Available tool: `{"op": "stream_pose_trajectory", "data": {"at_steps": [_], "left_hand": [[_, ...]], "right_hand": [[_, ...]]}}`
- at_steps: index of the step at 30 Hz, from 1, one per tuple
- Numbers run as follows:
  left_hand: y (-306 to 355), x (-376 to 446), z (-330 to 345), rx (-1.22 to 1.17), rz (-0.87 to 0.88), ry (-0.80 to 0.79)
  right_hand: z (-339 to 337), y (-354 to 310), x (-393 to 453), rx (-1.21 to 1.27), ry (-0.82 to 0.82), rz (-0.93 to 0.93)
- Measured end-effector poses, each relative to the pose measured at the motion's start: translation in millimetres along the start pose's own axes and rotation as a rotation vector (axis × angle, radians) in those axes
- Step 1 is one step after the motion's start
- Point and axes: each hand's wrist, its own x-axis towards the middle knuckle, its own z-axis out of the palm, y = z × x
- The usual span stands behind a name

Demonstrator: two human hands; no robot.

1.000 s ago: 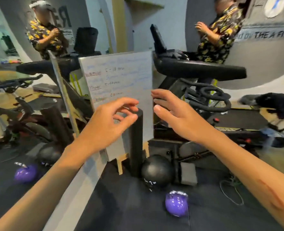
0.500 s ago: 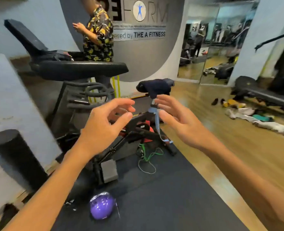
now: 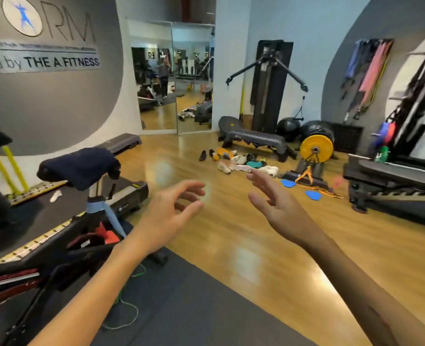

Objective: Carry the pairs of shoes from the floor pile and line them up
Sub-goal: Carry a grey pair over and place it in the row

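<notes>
Over the dark mat (image 3: 181, 308) nearest the camera, two bare forearms reach forward: the left hand (image 3: 166, 216) with loosely curled fingers, holding nothing, the right hand (image 3: 276, 208) spread and empty. Left of them stands one exercise bike (image 3: 81, 221). Well beyond, on the wooden floor (image 3: 231, 233), the shoe pile (image 3: 236, 162) lies before one bench (image 3: 254, 138); its shoes are too jumbled to count. Two blue discs (image 3: 312, 195) and one yellow plate (image 3: 316, 148) sit nearby.
</notes>
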Motion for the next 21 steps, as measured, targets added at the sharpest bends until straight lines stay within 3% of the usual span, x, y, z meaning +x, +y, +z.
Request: {"op": "stream_pose_trajectory", "data": {"at_steps": [6,13,21], "left_hand": [[-64,122,1,-0.065,0.080,-0.040],[-136,234,33,-0.108,0.047,-0.138],[-233,337,125,-0.185,-0.114,-0.152]], "right_hand": [[-16,58,83,-0.089,0.119,0.125],[-27,120,173,-0.063,0.182,0.206],[-34,282,263,0.071,0.176,0.364]]}}
